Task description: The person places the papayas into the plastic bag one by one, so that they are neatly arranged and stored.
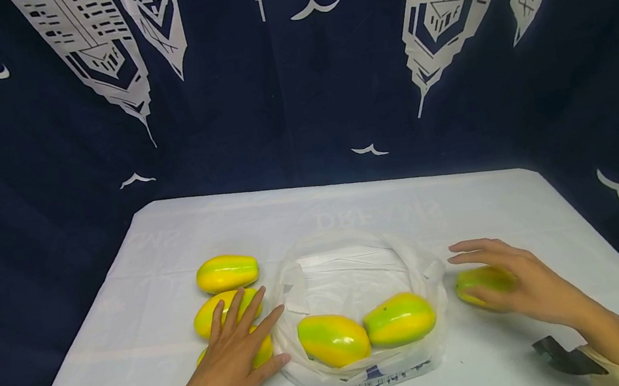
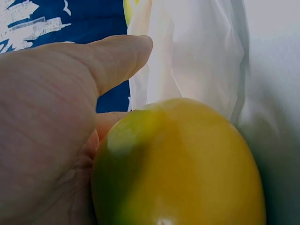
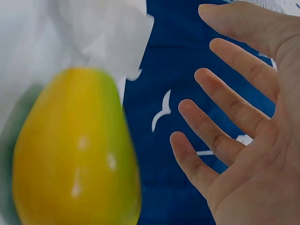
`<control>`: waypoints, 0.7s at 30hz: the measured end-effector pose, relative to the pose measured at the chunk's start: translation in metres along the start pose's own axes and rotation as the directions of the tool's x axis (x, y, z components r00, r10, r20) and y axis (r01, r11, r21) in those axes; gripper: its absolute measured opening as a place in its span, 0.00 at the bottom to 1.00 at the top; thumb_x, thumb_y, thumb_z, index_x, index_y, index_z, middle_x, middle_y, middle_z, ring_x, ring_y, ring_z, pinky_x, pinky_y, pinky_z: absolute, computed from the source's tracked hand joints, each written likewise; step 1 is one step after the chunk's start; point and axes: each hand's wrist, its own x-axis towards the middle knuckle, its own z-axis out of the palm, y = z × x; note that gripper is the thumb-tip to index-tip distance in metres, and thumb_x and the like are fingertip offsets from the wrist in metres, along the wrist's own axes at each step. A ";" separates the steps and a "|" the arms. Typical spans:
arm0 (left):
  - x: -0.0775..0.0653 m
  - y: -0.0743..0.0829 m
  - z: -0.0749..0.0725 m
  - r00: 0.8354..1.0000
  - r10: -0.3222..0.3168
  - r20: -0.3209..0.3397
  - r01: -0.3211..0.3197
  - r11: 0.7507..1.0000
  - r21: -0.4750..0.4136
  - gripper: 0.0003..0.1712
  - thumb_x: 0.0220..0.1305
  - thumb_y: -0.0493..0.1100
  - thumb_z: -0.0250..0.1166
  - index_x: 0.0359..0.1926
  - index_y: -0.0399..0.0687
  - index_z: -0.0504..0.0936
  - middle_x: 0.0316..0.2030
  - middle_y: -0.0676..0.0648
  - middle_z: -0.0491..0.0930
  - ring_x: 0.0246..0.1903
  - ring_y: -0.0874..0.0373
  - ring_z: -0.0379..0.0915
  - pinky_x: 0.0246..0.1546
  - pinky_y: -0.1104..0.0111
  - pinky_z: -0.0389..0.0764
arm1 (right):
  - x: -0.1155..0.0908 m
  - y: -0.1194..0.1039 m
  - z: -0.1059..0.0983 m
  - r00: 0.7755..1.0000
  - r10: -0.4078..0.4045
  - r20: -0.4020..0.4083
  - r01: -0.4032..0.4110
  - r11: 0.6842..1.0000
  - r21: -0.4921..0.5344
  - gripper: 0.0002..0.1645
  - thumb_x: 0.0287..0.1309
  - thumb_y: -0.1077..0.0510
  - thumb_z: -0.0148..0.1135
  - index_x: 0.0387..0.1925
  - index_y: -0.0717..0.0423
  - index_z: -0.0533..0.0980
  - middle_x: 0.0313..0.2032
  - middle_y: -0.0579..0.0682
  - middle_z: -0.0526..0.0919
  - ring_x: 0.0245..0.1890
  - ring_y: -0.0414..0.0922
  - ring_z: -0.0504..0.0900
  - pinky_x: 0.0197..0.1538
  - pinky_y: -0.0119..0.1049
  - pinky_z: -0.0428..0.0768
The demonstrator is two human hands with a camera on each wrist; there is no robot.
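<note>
My left hand (image 1: 233, 365) is spread over the papayas at the left, fingers splayed and fairly straight. Beneath it lie a middle papaya (image 1: 206, 318) and a nearer papaya (image 1: 264, 352), both partly covered; the left wrist view shows a yellow papaya (image 2: 187, 164) beside the palm. My right hand (image 1: 531, 287) hovers around a yellow-green papaya (image 1: 467, 281) right of the bag. In the right wrist view its fingers are extended and apart from that papaya (image 3: 77, 154). Between the hands, a white plastic bag (image 1: 356, 272) lies with its mouth wide, holding two papayas (image 1: 333, 340).
Another papaya (image 1: 227, 272) lies farthest back in the left row, just beyond the left fingertips. A white cloth covers the table (image 1: 230, 220). Behind it hangs a dark blue curtain (image 1: 283, 91) with white building prints.
</note>
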 end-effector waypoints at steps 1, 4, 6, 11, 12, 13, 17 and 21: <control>0.000 0.000 0.000 1.000 0.000 -0.001 0.000 1.000 -0.001 0.41 0.64 0.63 0.65 0.74 0.58 0.67 0.80 0.46 0.47 0.79 0.38 0.33 0.74 0.38 0.31 | -0.001 0.003 0.000 1.000 0.004 -0.003 -0.004 1.000 0.006 0.35 0.48 0.57 0.80 0.59 0.37 0.78 0.63 0.43 0.77 0.61 0.25 0.68 0.61 0.08 0.54; 0.000 0.000 0.000 1.000 -0.002 -0.003 0.002 1.000 -0.003 0.41 0.64 0.63 0.65 0.74 0.58 0.67 0.80 0.46 0.47 0.79 0.38 0.33 0.74 0.38 0.31 | -0.005 0.013 -0.001 1.000 0.026 -0.008 -0.026 0.999 0.020 0.38 0.48 0.58 0.79 0.61 0.35 0.76 0.62 0.45 0.77 0.62 0.21 0.64 0.60 0.08 0.52; 0.000 0.000 0.000 1.000 -0.003 -0.003 0.003 1.000 -0.003 0.41 0.64 0.63 0.65 0.74 0.58 0.67 0.80 0.46 0.47 0.79 0.38 0.33 0.74 0.38 0.31 | -0.007 0.019 -0.001 0.999 0.050 -0.006 -0.050 0.998 0.032 0.37 0.49 0.57 0.79 0.61 0.35 0.76 0.62 0.45 0.78 0.62 0.18 0.62 0.59 0.08 0.51; 0.000 0.000 0.000 1.000 0.001 -0.010 -0.001 1.000 -0.001 0.41 0.64 0.63 0.65 0.74 0.58 0.67 0.79 0.45 0.48 0.79 0.38 0.33 0.74 0.38 0.31 | -0.013 0.033 0.001 0.993 0.118 0.007 -0.118 0.992 0.048 0.34 0.49 0.55 0.79 0.59 0.38 0.77 0.61 0.47 0.79 0.60 0.15 0.60 0.68 0.21 0.63; 0.000 0.000 0.000 1.000 0.003 -0.014 -0.003 1.000 0.000 0.41 0.63 0.62 0.66 0.74 0.58 0.67 0.79 0.45 0.48 0.79 0.38 0.34 0.74 0.38 0.32 | -0.014 0.036 0.001 0.991 0.132 0.010 -0.132 0.990 0.055 0.34 0.49 0.55 0.79 0.59 0.39 0.77 0.61 0.48 0.79 0.60 0.14 0.60 0.71 0.33 0.68; 0.000 0.000 0.001 1.000 0.004 -0.016 -0.004 1.000 0.002 0.41 0.63 0.62 0.66 0.74 0.58 0.67 0.79 0.45 0.49 0.79 0.38 0.34 0.74 0.38 0.32 | -0.015 0.038 0.002 0.989 0.144 0.015 -0.144 0.987 0.064 0.34 0.49 0.55 0.79 0.59 0.40 0.77 0.61 0.49 0.79 0.59 0.14 0.59 0.70 0.45 0.70; 0.000 0.000 0.002 1.000 0.010 -0.025 -0.010 1.000 0.000 0.40 0.63 0.62 0.66 0.73 0.58 0.68 0.79 0.44 0.50 0.79 0.38 0.34 0.73 0.38 0.32 | -0.019 0.046 0.003 0.982 0.186 0.034 -0.189 0.976 0.113 0.33 0.48 0.54 0.79 0.58 0.44 0.78 0.61 0.55 0.78 0.58 0.12 0.56 0.54 0.74 0.68; 0.000 0.000 0.001 1.000 0.005 -0.015 -0.005 1.000 -0.001 0.40 0.63 0.62 0.66 0.74 0.58 0.67 0.79 0.45 0.49 0.79 0.38 0.34 0.74 0.38 0.32 | -0.022 0.051 0.003 0.974 0.221 0.056 -0.227 0.965 0.135 0.35 0.48 0.53 0.79 0.59 0.45 0.78 0.62 0.56 0.77 0.57 0.12 0.56 0.55 0.74 0.67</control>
